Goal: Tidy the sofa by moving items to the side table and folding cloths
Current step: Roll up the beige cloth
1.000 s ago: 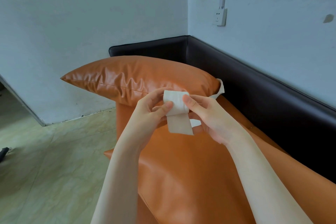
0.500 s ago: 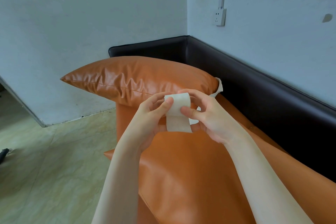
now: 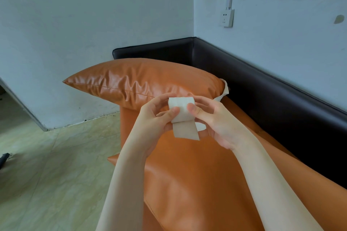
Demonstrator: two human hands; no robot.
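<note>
the rolled cream cloth strip (image 3: 181, 110) is held above the orange sofa seat (image 3: 187, 174), pinched at either end by the left hand (image 3: 155, 118) and right hand (image 3: 216, 120), its loose tail hanging, apparently so winding can be controlled.

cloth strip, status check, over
Left hand and right hand both pinch the cloth strip, rolling it above the orange sofa seat. Tail hangs loose. Nothing in the way.
</note>
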